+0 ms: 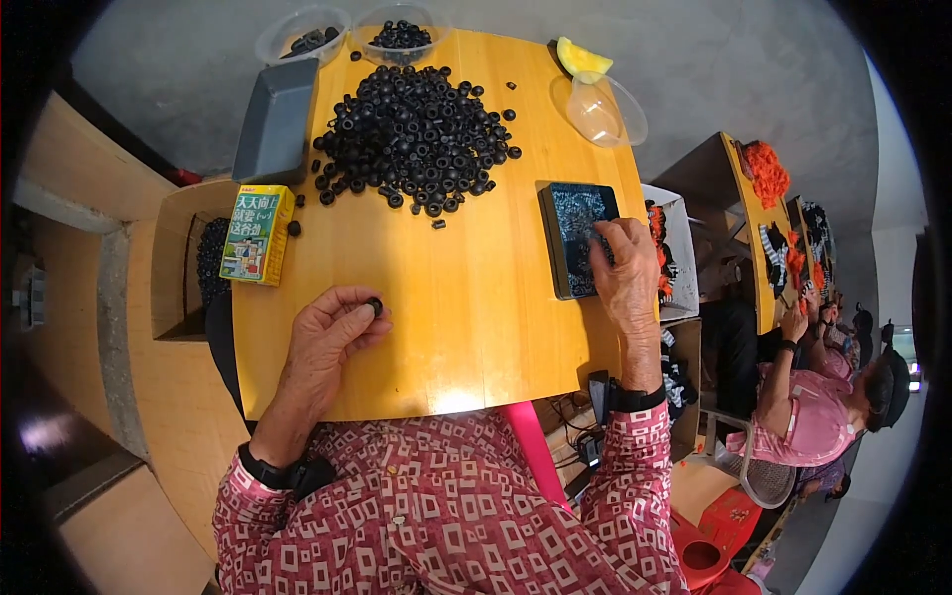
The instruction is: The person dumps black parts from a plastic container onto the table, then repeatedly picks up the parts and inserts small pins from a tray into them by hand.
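Observation:
My left hand [327, 332], above the near left part of the table, pinches a small round black rubber-like piece [375, 305] between thumb and fingertips. My right hand [629, 273] is over a shallow dark tray [555, 253] at the table's right side, with thumb and fingers drawn together. Whatever those fingers hold, if anything, is too small to make out. Tiny shiny pieces [573, 213] lie in the tray. Farther off, at the table's middle, spreads a big heap of round black pieces [416, 134], some showing a hole.
At the far left stand a grey bin [276, 119] and two clear tubs [297, 50] of black parts. A yellow-green carton [256, 236] sits on the left edge. A clear bowl [607, 111] and yellow melon-like slice [582, 58] lie far right. Another person [818, 412] works at right.

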A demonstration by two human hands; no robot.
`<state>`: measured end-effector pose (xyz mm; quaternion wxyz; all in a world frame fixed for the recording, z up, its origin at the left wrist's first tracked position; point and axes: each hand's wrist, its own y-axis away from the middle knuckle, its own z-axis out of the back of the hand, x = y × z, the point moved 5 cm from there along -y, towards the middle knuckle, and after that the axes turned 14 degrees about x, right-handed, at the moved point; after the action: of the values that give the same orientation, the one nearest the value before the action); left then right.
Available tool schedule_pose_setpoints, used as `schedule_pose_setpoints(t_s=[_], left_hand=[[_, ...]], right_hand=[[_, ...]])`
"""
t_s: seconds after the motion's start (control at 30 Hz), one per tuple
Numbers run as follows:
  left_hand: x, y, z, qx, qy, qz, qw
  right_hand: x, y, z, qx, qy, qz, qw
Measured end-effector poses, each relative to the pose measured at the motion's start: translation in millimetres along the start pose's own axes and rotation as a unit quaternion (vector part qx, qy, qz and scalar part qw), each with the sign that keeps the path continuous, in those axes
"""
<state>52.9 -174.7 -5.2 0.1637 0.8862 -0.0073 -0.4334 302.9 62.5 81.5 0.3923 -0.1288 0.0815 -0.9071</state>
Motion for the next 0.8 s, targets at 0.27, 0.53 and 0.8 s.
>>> schedule_pose_setpoints(t_s=[0.27, 0.53, 0.8], left_hand=[[-1.6, 1.7, -1.7, 0.0, 0.009, -0.001, 1.0], [1.9, 6.1, 2.7, 0.004, 0.004, 0.006, 1.0], [3.1, -2.6, -21.1, 0.07, 0.044, 0.028, 0.996]], right_hand=[[-1.3, -5.3, -27.4, 0.11, -0.039, -0.011, 0.993], [17.3, -1.6, -7.5, 0.026, -0.187, -0.041, 0.981], [122.6, 16.7, 10.3, 0.092, -0.333, 0.064, 0.936]])
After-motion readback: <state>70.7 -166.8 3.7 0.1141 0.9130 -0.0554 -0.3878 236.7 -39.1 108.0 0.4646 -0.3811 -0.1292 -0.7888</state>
